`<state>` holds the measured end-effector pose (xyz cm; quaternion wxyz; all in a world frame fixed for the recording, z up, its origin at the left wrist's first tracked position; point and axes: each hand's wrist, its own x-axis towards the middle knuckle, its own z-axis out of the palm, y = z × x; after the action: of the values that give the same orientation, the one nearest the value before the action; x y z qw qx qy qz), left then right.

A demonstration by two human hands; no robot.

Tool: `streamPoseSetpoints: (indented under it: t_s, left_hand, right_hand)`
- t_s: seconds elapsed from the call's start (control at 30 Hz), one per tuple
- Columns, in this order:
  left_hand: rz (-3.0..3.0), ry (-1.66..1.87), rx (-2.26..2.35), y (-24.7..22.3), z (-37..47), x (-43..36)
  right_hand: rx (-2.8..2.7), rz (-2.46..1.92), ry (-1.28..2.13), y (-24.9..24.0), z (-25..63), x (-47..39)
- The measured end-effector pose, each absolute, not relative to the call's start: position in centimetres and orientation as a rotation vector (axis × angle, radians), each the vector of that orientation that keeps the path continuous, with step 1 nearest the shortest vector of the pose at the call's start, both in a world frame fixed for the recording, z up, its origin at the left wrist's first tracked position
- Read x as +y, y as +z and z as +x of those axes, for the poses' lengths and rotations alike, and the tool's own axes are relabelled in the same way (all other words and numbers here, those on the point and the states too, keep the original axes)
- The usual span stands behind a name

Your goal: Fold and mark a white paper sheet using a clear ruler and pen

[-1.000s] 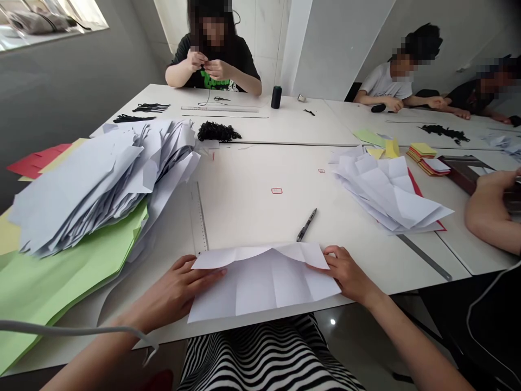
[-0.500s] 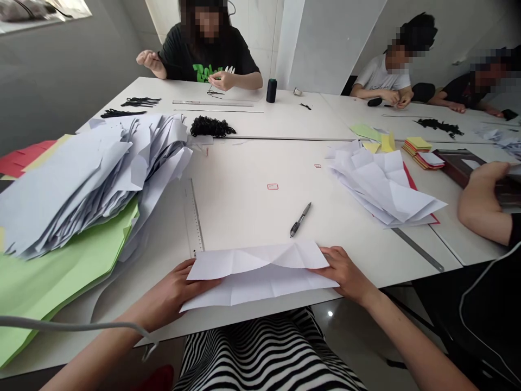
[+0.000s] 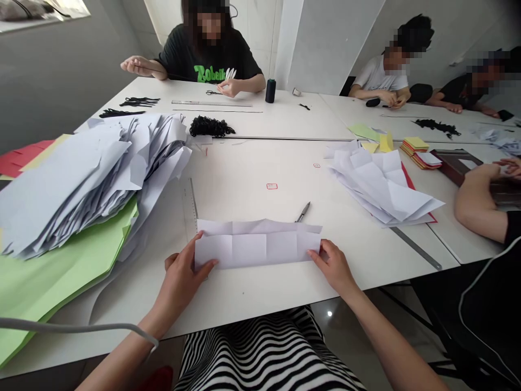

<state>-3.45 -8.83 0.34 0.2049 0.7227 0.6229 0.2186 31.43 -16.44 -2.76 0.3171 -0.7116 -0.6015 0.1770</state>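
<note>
A white sheet of paper [image 3: 249, 250], folded lengthwise and marked with creases, is held by both hands near the table's front edge. My left hand [image 3: 185, 271] pinches its left end, thumb on the near face. At the right end my right hand [image 3: 331, 266] grips the paper, thumb in front and the other fingers partly hidden behind it. The far flap stands a little apart from the near panel. Just behind the paper lies a pen [image 3: 303, 212], its lower part covered. A clear ruler [image 3: 190, 206] lies beyond my left hand.
Left, a tall pile of white papers [image 3: 77, 179] rests on green sheets [image 3: 69, 277]. Creased white papers [image 3: 382, 182] and a metal ruler [image 3: 415, 247] lie right. Black cord [image 3: 211, 126] and a thread spool [image 3: 270, 90] are farther back. Other people sit opposite and at right.
Both hands have moved away from me with the paper and raised its near panel, so the creased face now shows towards me. The paper now covers part of the pen.
</note>
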Motion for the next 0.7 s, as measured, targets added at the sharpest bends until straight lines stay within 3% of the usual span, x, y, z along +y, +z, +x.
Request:
streamPoseSetpoints:
  t_s: [0.2,0.37,0.47,0.7]
  left_hand:
    - [2.535,0.569,1.803,0.3,-2.9,-9.4]
    - [3.050,0.253,1.014,2.2,-2.2,-9.2]
    - [3.152,0.028,0.604,2.6,-1.5,-8.4]
    - [3.137,-0.108,0.519,2.6,-0.9,-7.3]
  right_hand:
    - [-1.751,-1.846,0.133,-3.0,30.7,-16.2]
    - [-2.155,-1.652,-0.283,-1.6,30.0,-15.8]
    - [-2.501,-1.406,-0.296,-0.5,30.0,-15.2]
    - [-2.830,-1.199,-0.217,0.9,30.1,-14.0]
